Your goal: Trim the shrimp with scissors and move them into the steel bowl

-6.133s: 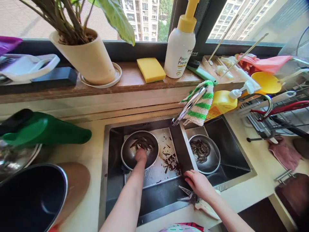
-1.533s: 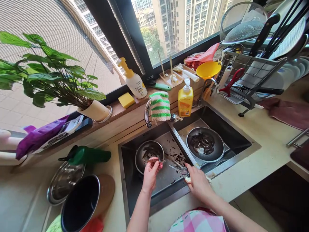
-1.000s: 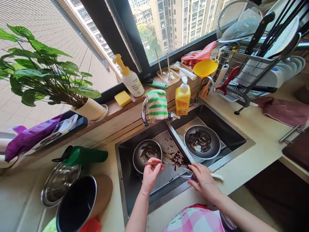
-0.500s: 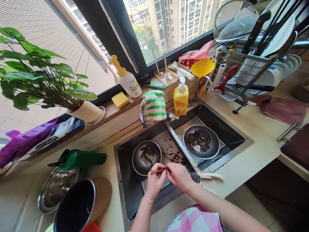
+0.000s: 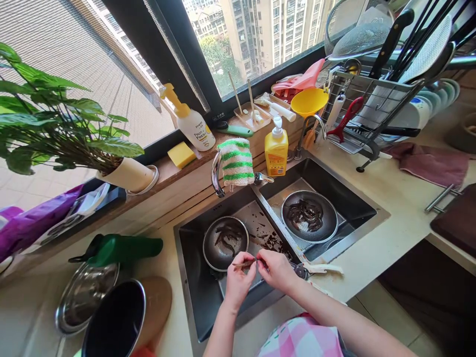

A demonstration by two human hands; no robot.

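Observation:
My left hand (image 5: 240, 280) is closed around a slender brown piece (image 5: 243, 265), whose exact kind I cannot make out. The fingertips of my right hand (image 5: 277, 270) pinch its end, close against the left fingers. Both hands are over the front of the left sink basin (image 5: 197, 302). Just beyond them, a round dark pan-like bowl (image 5: 210, 241) holds a few dark, long, wet-looking pieces (image 5: 227, 239). In the right basin, a larger dark bowl (image 5: 329, 218) contains more such pieces (image 5: 305, 214). Dark scraps (image 5: 271, 241) litter the left basin floor.
White-handled scissors or peeler-like tool (image 5: 323, 268) lies on the front rim. A faucet (image 5: 215, 176) carries a striped cloth (image 5: 237, 161); a yellow pump bottle (image 5: 276, 151) stands behind. At left are a deep pot (image 5: 158, 307), a lid (image 5: 87, 292) and a green container (image 5: 126, 249).
The view has shifted slightly. My right fingertips have moved a little at the brown piece's end; my left hand keeps its hold.

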